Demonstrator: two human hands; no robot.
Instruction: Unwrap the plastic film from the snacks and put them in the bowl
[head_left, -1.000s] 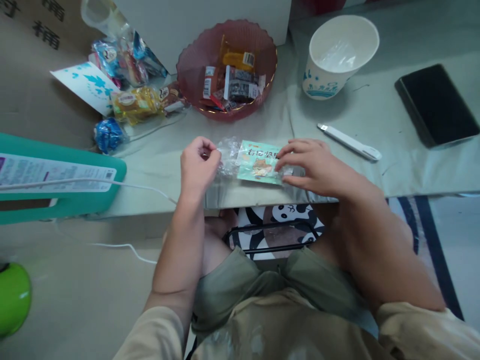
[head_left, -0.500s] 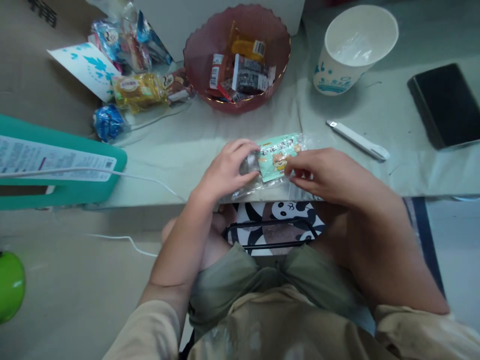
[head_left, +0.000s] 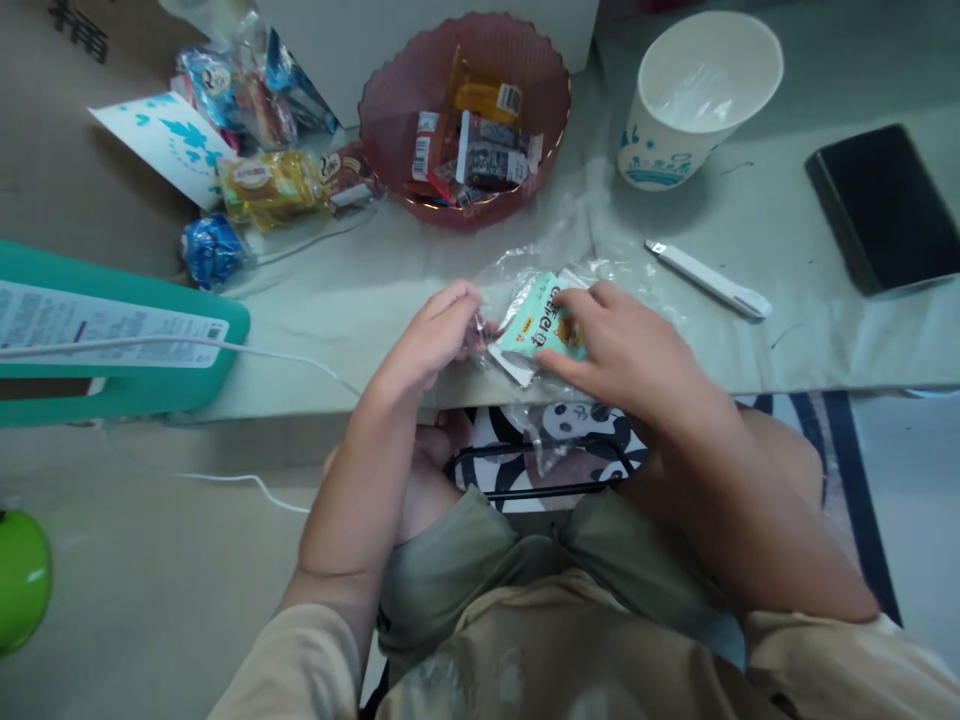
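Hands: left, right grip snack packet | bowl, cup behind

Right hand hides half the mint packet — print unreadable.

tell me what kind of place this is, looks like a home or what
Probably a home or a casual snack-packing spot, not a factory. A cloth-covered table holds a pink bowl of wrapped snacks, a paper cup and a phone; the person sits with a panda-print stool between the knees.
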